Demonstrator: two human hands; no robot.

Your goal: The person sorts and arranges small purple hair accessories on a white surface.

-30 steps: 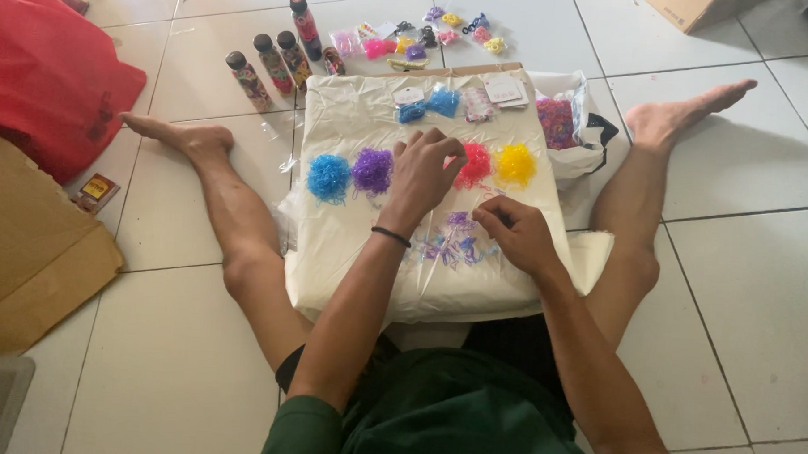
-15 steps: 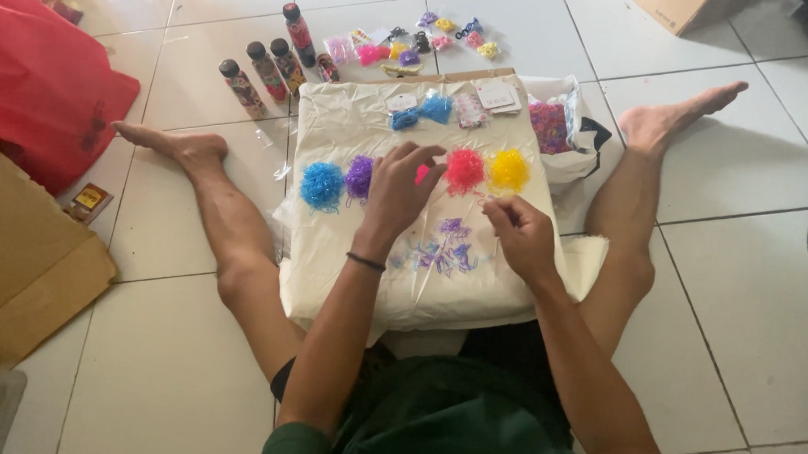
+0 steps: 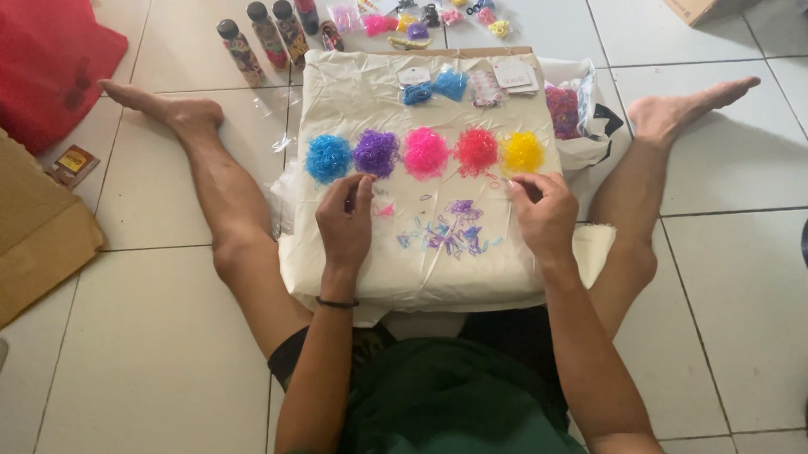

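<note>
Left hand [image 3: 346, 218] and right hand [image 3: 541, 208] sort rubber bands [image 3: 449, 230].

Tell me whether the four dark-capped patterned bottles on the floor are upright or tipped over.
Upright: the four dark-capped patterned bottles stand in a row on the white floor tiles, caps up, beyond the cream sheet.

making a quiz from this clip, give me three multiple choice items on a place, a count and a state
1. Where does the yellow heap of small elastic bands lie in the row on the cream cloth-covered board?
A. the viewer's right end B. middle C. the viewer's left end
2. How many sorted colour heaps form the row?
A. three B. five C. seven
3. What is the left hand doing?
A. lifted off the floor tiles B. resting on the board, fingers curled C. gripping a bottle

A: it follows the red heap. B: blue, purple, pink, red, yellow. B: it lies below the purple heap.
</note>
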